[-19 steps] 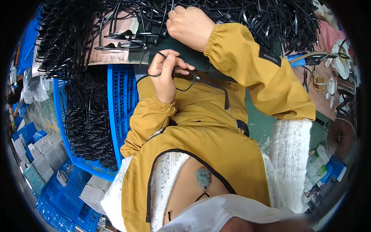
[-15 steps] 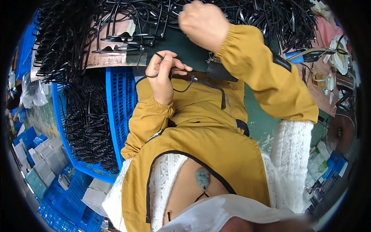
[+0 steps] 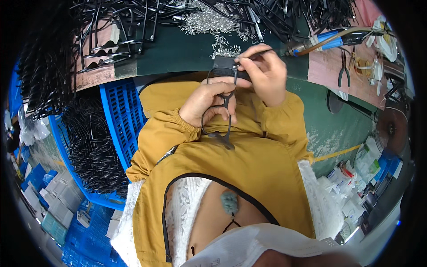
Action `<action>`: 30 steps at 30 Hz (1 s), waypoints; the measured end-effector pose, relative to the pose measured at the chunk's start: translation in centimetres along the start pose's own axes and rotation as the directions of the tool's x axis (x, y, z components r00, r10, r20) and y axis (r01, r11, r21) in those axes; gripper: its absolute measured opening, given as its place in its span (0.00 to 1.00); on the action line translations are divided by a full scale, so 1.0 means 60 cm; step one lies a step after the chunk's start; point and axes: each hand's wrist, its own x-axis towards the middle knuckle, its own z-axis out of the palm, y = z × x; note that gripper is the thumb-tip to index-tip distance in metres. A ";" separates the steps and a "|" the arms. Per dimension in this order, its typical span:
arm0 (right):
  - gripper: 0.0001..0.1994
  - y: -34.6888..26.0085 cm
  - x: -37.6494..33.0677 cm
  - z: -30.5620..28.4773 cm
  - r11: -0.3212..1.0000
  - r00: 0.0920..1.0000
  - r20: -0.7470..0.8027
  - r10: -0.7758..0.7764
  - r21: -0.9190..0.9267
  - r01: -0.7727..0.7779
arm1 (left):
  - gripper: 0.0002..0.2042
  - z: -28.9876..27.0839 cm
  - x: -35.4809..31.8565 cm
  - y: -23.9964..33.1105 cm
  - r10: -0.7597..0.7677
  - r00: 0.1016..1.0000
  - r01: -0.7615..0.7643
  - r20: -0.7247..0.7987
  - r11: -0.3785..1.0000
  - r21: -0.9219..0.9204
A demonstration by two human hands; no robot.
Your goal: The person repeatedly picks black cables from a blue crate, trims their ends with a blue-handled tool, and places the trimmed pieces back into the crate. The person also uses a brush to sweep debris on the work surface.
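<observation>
A black eyeglass frame (image 3: 211,71) is held by its middle in my left hand (image 3: 202,101), with the fingers closed round it above my lap. My right hand (image 3: 270,75) is at the far end of the frame, thumb and forefinger pinched on a slim black temple arm (image 3: 261,53) beside the frame's corner. A tiny silver bit shows at that corner, and I cannot tell whether the arm is joined there. Just beyond the frame is a small dark block (image 3: 223,62) at the table edge. Small silver metal pieces (image 3: 209,20) lie heaped past it.
Black temple arms and frames (image 3: 111,49) pile along the table's far side and left. A blue crate (image 3: 116,120) at my left holds many black frames. To the right lie a blue air-driven screwdriver (image 3: 327,41) with a hose and black-handled pliers (image 3: 343,71).
My right hand has come down from the far pile to the frame and now pinches a temple arm. My left hand has shifted right and nearer, turning the frame lengthwise.
</observation>
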 end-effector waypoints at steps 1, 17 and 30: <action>0.06 0.003 0.001 -0.001 1.000 1.000 0.024 -0.003 0.028 0.002 | 0.23 -0.002 0.002 -0.001 0.006 1.000 -0.006 -0.005 1.000 0.008; 0.03 -0.021 0.032 0.002 0.978 0.993 0.105 -0.048 -0.197 0.068 | 0.16 0.005 0.009 0.002 0.053 0.997 -0.054 -0.058 0.998 -0.014; 0.18 -0.005 0.125 -0.191 0.927 0.766 -0.579 -0.281 0.044 0.373 | 0.35 0.033 0.028 0.046 0.315 0.942 -0.330 0.113 0.928 0.174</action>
